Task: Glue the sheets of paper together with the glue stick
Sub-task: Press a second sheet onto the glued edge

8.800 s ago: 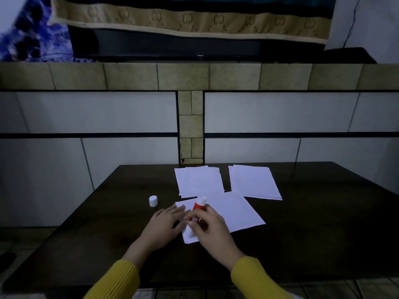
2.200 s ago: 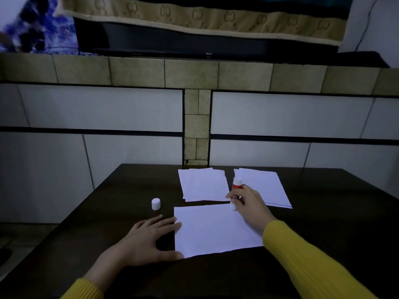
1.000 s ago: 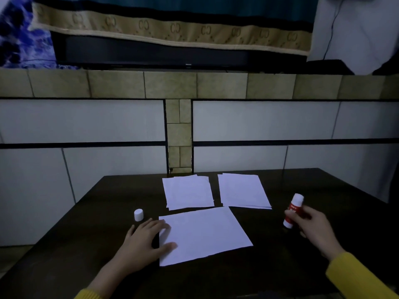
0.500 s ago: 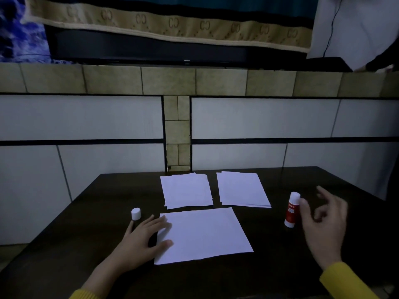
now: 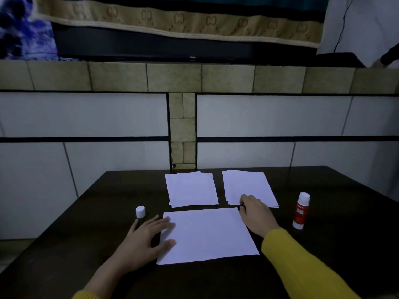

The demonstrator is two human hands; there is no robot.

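My left hand [image 5: 143, 240] lies flat on the dark counter [image 5: 345, 244], fingers spread, with the fingertips and thumb pressing on the left edge of a single white sheet of paper [image 5: 207, 235] that lies nearest me, toward the middle of the counter. My right hand [image 5: 255, 213] reaches over that sheet's far right corner to the near edge of the right paper stack [image 5: 246, 185]; its fingers are curled at that stack's near left corner, but I cannot tell whether they actually pinch a sheet. Both arms wear yellow sleeves [image 5: 302, 266].

Beyond the single sheet two small stacks of white paper lie side by side near the counter's far edge, a narrow gap between them; the left paper stack [image 5: 191, 188] has its sheets slightly fanned. The glue stick [image 5: 300, 210], red with a white base and its white glue tip showing, stands upright and uncapped toward the counter's right side, apart from my right hand. Its white cap [image 5: 140, 211] stands on the counter's left side, just beyond my left fingertips. A tiled wall [image 5: 86, 117] rises behind the counter's far edge
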